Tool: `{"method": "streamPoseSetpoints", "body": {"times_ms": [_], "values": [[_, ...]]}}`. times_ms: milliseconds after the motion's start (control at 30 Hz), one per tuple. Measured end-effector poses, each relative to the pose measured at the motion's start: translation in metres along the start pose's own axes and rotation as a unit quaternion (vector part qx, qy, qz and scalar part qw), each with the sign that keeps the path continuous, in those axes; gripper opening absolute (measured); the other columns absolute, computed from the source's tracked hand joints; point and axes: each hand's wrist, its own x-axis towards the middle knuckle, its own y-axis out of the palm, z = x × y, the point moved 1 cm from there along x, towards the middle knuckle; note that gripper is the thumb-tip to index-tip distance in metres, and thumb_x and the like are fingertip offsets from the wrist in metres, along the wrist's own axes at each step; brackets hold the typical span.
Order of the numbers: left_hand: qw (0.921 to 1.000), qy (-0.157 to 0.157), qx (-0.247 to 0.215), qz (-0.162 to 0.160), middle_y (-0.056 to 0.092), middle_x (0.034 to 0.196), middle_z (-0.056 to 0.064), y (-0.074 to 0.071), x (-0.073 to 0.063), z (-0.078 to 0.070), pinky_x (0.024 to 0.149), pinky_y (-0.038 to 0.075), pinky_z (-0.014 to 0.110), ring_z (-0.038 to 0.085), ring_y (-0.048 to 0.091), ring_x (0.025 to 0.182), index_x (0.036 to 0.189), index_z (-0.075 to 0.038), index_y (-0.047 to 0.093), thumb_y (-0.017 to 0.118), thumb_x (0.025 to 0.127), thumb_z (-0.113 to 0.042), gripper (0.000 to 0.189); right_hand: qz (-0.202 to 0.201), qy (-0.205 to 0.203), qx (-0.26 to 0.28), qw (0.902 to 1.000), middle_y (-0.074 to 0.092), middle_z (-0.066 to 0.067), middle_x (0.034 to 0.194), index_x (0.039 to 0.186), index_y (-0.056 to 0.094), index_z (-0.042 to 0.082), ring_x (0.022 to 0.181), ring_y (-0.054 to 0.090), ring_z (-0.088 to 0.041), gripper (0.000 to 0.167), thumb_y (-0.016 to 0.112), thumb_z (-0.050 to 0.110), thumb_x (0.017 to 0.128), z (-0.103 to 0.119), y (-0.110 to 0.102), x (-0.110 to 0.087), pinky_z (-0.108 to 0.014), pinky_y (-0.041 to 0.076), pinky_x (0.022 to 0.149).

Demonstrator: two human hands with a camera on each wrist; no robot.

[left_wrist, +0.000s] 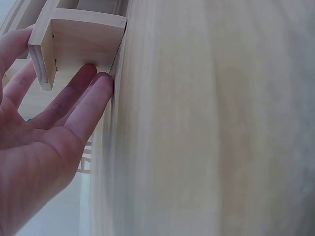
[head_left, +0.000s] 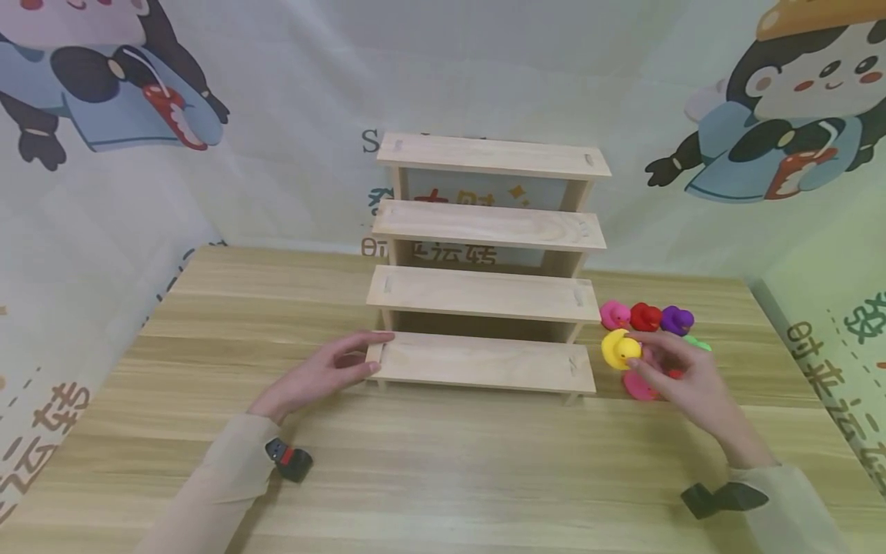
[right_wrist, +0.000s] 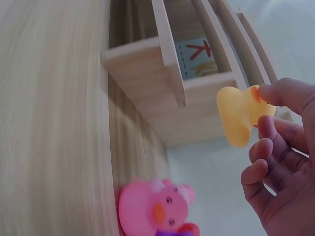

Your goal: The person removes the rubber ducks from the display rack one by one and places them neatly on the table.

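A light wooden stepped rack [head_left: 481, 362] with several levels stands on the table. My left hand [head_left: 325, 371] holds the left end of its lowest board. In the left wrist view, the fingers [left_wrist: 91, 103] lie under the board's overhang, near the side panel. My right hand [head_left: 685, 377] pinches a yellow rubber duck [head_left: 621, 350] between thumb and fingers, raised off the table beside the rack's right end. Behind and below that hand sit several rubber ducks, among them a pink duck [head_left: 614, 315], a red duck [head_left: 646, 316] and a purple duck [head_left: 677, 320].
A pale cloth backdrop [head_left: 291, 192] with cartoon figures and lettering stands behind the wood-grain table [head_left: 443, 469]. A green duck [head_left: 697, 343] and another pink duck [head_left: 640, 386] are partly hidden by the right hand. Dark cameras are strapped to both wrists.
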Motion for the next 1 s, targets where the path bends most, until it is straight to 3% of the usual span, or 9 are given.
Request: {"method": "streamPoseSetpoints", "body": {"times_ms": [333, 833, 1000], "values": [[0.9999, 0.000, -0.012, 0.004, 0.034, 0.152, 0.007, 0.000, -0.001, -0.002, 0.106, 0.033, 0.052, 0.032, 0.040, 0.131, 0.144, -0.023, 0.047, 0.060, 0.097, -0.029, 0.049, -0.015, 0.006, -0.041, 0.9990, 0.052, 0.003, 0.078, 0.112, 0.064, -0.005, 0.067, 0.047, -0.008, 0.032, 0.070, -0.009, 0.081, -0.006, -0.027, -0.006, -0.018, 0.040, 0.055], [0.9998, 0.003, -0.016, 0.006, 0.035, 0.151, 0.006, 0.000, 0.001, 0.000, 0.106, 0.034, 0.051, 0.031, 0.042, 0.130, 0.143, -0.023, 0.048, 0.060, 0.097, -0.027, 0.047, -0.054, -0.042, -0.052, 0.9963, 0.054, 0.007, 0.074, 0.106, 0.064, -0.011, 0.060, 0.046, -0.004, 0.033, 0.069, -0.020, 0.074, -0.017, -0.055, -0.014, -0.019, 0.036, 0.047], [0.9999, 0.006, -0.016, 0.005, 0.036, 0.151, 0.006, -0.001, 0.000, -0.001, 0.106, 0.034, 0.051, 0.031, 0.041, 0.131, 0.143, -0.023, 0.048, 0.059, 0.097, -0.027, 0.047, -0.058, -0.025, -0.080, 0.9948, 0.057, 0.009, 0.077, 0.108, 0.065, -0.009, 0.063, 0.050, 0.001, 0.032, 0.070, -0.016, 0.077, -0.020, -0.064, -0.019, -0.014, 0.039, 0.050]]}}
